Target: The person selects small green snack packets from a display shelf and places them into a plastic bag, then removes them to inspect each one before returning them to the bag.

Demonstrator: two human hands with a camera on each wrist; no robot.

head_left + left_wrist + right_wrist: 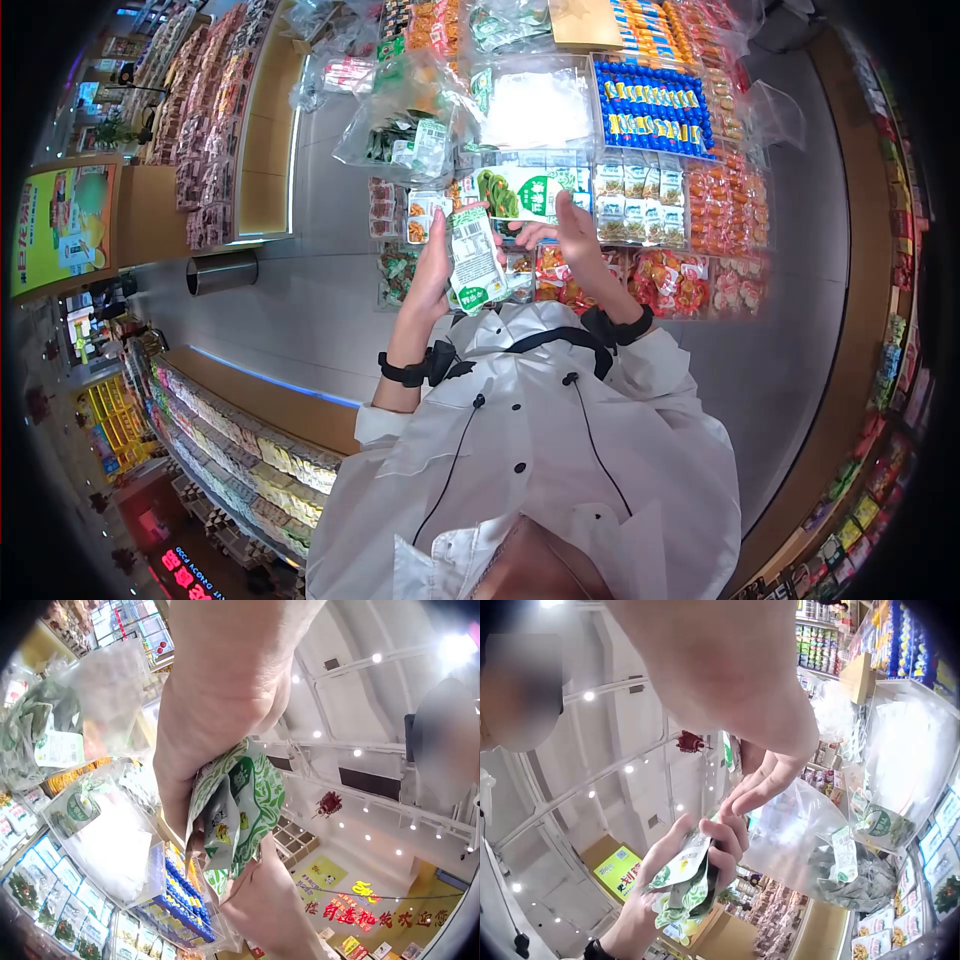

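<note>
In the head view my left hand [434,268] holds a green-and-white snack packet [474,258], its barcode and printed text facing up. The left wrist view shows layered green-and-white packaging [238,806] in that grip, with my right hand [266,900] right at its lower edge. My right hand [582,245] is beside another green-and-white packet [520,193] with a green food picture, the thumb at its right end. In the right wrist view, that hand's straight fingers [769,784] reach to the fingertips of the left hand [667,859]. Part of its packet [729,750] shows behind the palm.
Bins of packaged snacks spread out before me, with blue-and-yellow packs [655,105] and red packs [670,285]. A clear plastic bag [405,115] with green packets lies back left. A metal cylinder [222,272] lies on the floor at left. Shelves [230,450] surround the aisle.
</note>
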